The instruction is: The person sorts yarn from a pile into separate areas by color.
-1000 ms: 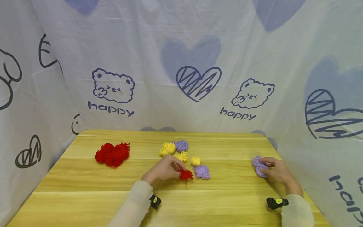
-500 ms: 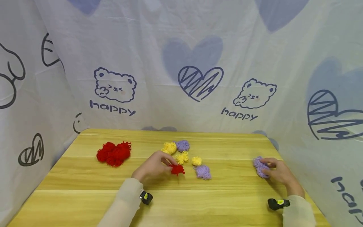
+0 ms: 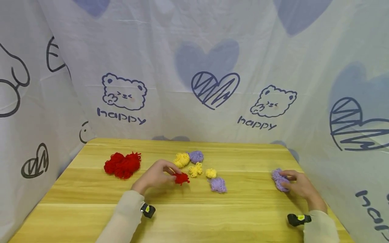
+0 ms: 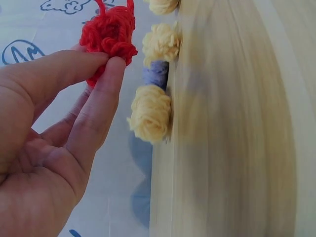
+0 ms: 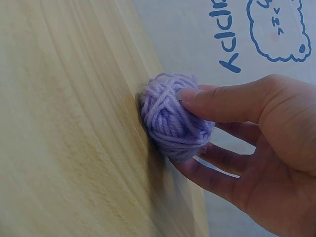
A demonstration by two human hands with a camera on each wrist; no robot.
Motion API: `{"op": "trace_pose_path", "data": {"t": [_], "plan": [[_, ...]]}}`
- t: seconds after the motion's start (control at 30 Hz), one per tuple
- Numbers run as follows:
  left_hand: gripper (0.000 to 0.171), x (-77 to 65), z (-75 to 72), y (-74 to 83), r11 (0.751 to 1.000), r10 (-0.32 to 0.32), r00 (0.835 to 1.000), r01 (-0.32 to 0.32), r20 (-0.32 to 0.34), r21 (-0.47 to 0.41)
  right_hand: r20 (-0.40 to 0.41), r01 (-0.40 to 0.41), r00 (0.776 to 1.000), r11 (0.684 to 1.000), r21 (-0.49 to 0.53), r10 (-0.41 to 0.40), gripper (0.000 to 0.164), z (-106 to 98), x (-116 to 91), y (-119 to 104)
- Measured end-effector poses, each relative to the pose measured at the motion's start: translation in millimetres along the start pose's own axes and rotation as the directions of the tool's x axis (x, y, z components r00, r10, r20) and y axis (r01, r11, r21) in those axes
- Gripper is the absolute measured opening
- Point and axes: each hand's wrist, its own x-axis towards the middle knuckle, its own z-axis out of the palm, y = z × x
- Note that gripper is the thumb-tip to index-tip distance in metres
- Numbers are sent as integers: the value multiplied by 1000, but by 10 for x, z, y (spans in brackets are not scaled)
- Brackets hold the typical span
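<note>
Nearest me, two black wrist cameras [image 3: 148,210] are sitting on the pale sleeves [image 3: 123,212], over the near part of the wooden table [image 3: 218,216].

On the right, I am keeping the right hand [image 3: 301,185] clamped on the purple yarn [image 3: 280,180], thumb on one side and fingers on the other. It is looking like two balls pressed together from above, and I am seeing no shift in it. Left of it and well apart, a purple ball [image 3: 218,185] is lying alone.

Farther left, I am holding the red ball [image 3: 181,179] pinched between the left hand's [image 3: 156,176] thumb and fingers, clear of the table. The two hands are working well apart. What is changing is here: the red ball has been travelling left, away from that lone purple ball, and the yellow tuft [image 3: 195,169] is now showing whole. As I am judging it, this is narrowing the gap to the red pile [image 3: 123,165], while the right side is only waiting.

Beyond, a small yellow ball [image 3: 211,173] is resting near the tuft; a larger yellow ball [image 3: 181,160] is touching the far purple ball [image 3: 196,157]. Farthest off, the printed cloth [image 3: 164,57] is hanging behind everything.
</note>
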Motion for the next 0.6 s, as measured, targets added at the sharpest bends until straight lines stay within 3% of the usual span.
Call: {"op": "trace_pose_path", "data": {"t": [0.33, 0.6], "plan": [[22, -72, -195, -115, 999, 43, 999, -42, -24, 24, -4, -19, 1000, 1000, 7, 19, 37, 13, -5, -9], [20, -120, -332, -152, 998, 22, 999, -20, -41, 57, -2, -24, 1000, 1000, 2, 24, 38, 9, -3, -14]]}}
